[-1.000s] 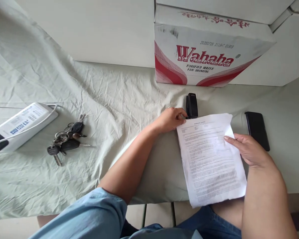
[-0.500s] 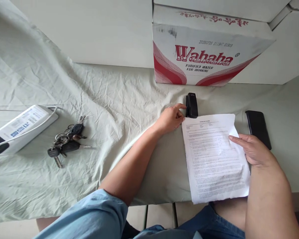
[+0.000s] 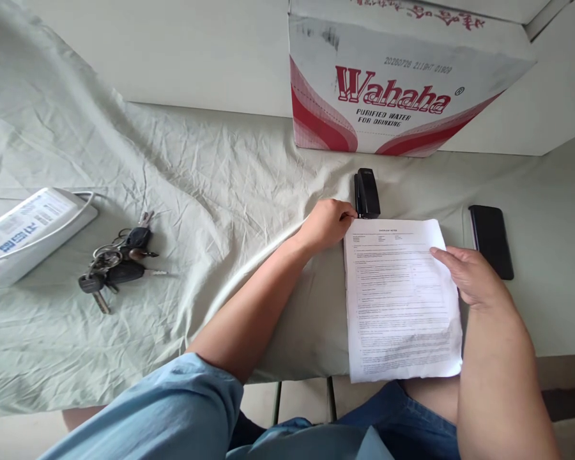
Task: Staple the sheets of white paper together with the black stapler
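- The printed sheets [image 3: 400,300] lay at the near edge of the cloth-covered table [image 3: 220,191], their bottom margin hanging off it over the person's lap — a nudge toward that edge could have let them slide off, since little held them there.
- The right hand [image 3: 467,278] rested flat on the sheets' right margin, fingers loosely spread and pressing down rather than pinching; that light hold looked like the only thing keeping the pages squared, so a shift of the wrist might have fanned them.
- The left hand [image 3: 328,223] was curled at the top left corner of the sheets, fingertips drawn together at the corner and touching the base of the black stapler [image 3: 367,193] — whether it actually pinched the paper could not be told. A corner not fully seated could have caught crooked.
- The stapler stood just beyond the sheets' top edge, on wrinkled cloth, where it could have tipped under a push.
- The black phone [image 3: 491,241] lay just right of the sheets, near the right forearm, which might have knocked it.
- Keys [image 3: 115,268] sat well apart, toward the left edge.
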Motion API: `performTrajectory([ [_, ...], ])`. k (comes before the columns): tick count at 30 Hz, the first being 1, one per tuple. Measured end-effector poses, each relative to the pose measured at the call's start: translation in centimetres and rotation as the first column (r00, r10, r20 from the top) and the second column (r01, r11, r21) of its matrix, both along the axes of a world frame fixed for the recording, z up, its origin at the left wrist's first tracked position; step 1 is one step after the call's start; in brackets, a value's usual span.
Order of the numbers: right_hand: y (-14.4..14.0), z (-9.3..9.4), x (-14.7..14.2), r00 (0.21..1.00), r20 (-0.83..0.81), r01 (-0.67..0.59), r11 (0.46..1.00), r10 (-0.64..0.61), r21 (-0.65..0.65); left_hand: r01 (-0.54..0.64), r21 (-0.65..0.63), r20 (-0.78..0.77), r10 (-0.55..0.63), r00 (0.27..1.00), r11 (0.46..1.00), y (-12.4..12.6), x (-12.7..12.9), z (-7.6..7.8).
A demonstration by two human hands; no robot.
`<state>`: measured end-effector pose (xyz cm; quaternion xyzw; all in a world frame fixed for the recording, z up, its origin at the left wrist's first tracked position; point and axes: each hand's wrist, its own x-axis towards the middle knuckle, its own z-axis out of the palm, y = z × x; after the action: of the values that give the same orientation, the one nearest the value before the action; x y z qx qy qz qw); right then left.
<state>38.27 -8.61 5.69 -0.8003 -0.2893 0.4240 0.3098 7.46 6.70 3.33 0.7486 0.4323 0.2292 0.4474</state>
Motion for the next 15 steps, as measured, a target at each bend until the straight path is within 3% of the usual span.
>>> performTrajectory([
  [3,0.2,0.3,-0.3,1.000,-0.006,0.013,1.000,-0.013,-0.025,-0.038,0.019,-0.004,0.038,0.999,0.999,-0.1,0.0,-0.3],
  [10,0.5,0.1,-0.2,0.996,-0.014,0.090,0.994,-0.089,0.067,-0.082,-0.040,0.032,0.083,0.996,0.996,-0.2,0.0,-0.4],
  [15,0.0,0.0,0.8,1.000,0.008,0.018,0.991,-0.019,0.134,-0.082,-0.065,-0.031,0.081,0.996,0.994,-0.2,0.1,0.3],
])
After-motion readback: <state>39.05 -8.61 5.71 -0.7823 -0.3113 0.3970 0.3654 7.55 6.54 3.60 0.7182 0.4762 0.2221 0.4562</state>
